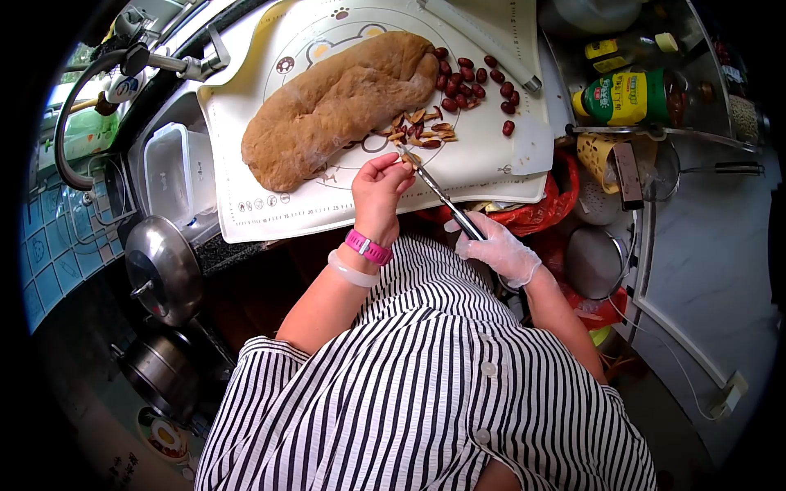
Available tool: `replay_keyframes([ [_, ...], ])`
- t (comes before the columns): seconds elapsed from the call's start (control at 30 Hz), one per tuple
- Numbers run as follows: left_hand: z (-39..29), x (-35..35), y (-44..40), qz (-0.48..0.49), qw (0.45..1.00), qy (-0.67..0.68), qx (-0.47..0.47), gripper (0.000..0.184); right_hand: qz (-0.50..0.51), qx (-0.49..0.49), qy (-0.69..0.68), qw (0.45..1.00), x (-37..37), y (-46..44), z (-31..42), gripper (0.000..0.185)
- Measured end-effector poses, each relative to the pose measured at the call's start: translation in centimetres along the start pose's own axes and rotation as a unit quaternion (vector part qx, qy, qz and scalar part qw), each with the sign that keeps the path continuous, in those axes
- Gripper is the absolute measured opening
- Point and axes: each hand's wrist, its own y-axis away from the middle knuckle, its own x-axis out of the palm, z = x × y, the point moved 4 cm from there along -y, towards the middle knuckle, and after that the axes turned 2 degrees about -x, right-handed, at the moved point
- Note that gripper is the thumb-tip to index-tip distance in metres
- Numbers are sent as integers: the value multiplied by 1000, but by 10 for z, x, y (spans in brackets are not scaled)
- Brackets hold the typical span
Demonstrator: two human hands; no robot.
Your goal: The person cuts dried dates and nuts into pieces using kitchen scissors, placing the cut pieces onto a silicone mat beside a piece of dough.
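Over the near edge of the baking mat (229, 168), right of its middle: two hands, apart, joined only by a slim, dark-handled tool (446, 204), probably a knife. Right hand (497, 249), in a clear glove, grips the handle from just off that edge; tip angles leftward and away, over the mat. Left hand (382, 192), bare, pinches at the tip; seems to hold a small brownish date piece (407, 158), too small to be sure. Left fingertips are nearer everything on the mat. Just beyond them, slightly right: cut dates (443, 128). Farther off, toward the right edge: whole red dates (466, 62), loosely scattered. Left of both: dough log (340, 106), long axis slanting from near-left corner toward far edge; its near flank faces the left hand, not touching.
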Motion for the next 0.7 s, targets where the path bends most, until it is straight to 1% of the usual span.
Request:
replay_keyframes([
  [0.07,-1,0,-1,3,1000,-4,-3,30,-22,-19,41,999,-3,-1,0,36],
  [0.17,-1,-1,-3,4,1000,-18,-7,29,-32,-15,78,996,-5,0,4,35],
  [0.4,-3,-4,-7,5,999,-32,-9,28,-31,2,42,999,-7,0,6,30],
  [0.47,-5,-5,-9,11,999,-42,-21,27,-59,-15,81,995,-8,0,8,28],
  [0.6,-9,-4,-10,23,998,-52,-30,27,-49,-8,89,995,-11,-3,2,28],
  [0.7,-12,-3,-13,30,998,-53,-18,27,-47,-31,90,994,-9,-5,-3,33],
])
